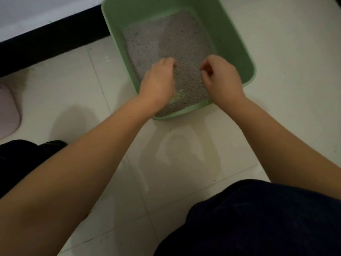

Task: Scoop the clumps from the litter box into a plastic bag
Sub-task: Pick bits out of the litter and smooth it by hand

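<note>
One container in view: a pale green, rectangular plastic litter box (238, 43) with rounded corners, standing on the cream tiled floor (287, 93) at the far centre of the scene, its far left corner close to the black skirting strip (46, 41) along the wall. Contents: a single bed of grey granular litter (175, 45) covering the bottom. The left part of the bed appears lighter, the right part darker. No distinct clumps can be made out at this sharpness. A small pale green object (178, 95) lies on the litter at the near edge, just beside the left wrist; what it is cannot be told.

Hands: two, both bare, both over the near half of the box. Left hand (158, 80): fingers curled downward toward the litter; whether they hold anything cannot be told, as the fingertips are hidden behind the knuckles. Right hand (221, 76): fingers curled inward with the thumb close to the fingertips, in a pinching posture; nothing can be seen between them. The two hands are apart, with a strip of litter between them.

Other items, counted: one pale pink rounded object (9, 111) at the far left edge of the floor, partly cut off; two dark-clothed knees (267, 218) in the near foreground, one at left, one at right.
</note>
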Available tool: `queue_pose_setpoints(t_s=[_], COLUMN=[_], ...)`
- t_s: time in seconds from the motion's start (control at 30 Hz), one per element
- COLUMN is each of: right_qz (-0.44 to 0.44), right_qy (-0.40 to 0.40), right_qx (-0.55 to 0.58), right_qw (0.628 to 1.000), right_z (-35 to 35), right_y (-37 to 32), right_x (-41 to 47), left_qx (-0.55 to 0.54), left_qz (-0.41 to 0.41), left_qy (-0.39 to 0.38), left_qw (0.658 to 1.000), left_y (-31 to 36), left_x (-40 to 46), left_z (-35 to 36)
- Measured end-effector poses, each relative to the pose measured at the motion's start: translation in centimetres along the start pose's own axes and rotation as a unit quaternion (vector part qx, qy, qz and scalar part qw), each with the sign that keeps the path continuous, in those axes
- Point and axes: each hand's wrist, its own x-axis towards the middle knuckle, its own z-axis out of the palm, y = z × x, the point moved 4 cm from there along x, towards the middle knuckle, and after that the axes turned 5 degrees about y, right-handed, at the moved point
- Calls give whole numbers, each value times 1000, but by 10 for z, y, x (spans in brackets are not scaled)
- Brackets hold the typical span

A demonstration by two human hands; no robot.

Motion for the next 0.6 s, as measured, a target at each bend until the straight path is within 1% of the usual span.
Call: queue_pose_setpoints(t_s=[0.07,0.1,0.13,0.17,0.2,0.27,0.33,0.4,0.47,0.6], right_qz=[-35,-57,-76,-84,-82,-61,-55,-57,-57,-89], right_qy=[65,72,57,24,-23,-131,-202,-218,-203,-152], right_qx=[60,65,54,35,21,22,22,-2,-44,-79], right_qw=[995,994,994,996,996,989,978,974,977,981], right_z=[-9,-8,-1,13,29,62,89,107,117,124], right_y=[-11,-15,-15,-10,-2,16,24,24,21,15], right_x=[-30,-50,-72,-95,-116,-149,-173,-188,-195,-194], left_qx=[-42,-67,-87,-95,-91,-65,-24,2,19,46], left_qz=[83,126,156,169,169,128,72,35,24,42], left_qy=[79,106,115,94,49,-50,-126,-169,-203,-183], left_qw=[993,984,977,977,980,988,989,985,979,981], left_y=[11,16,20,20,15,-11,-40,-59,-65,-62], left_x=[-19,-38,-61,-88,-113,-155,-180,-190,-192,-184], left_z=[-15,-19,-19,-12,0,34,63,81,89,92])
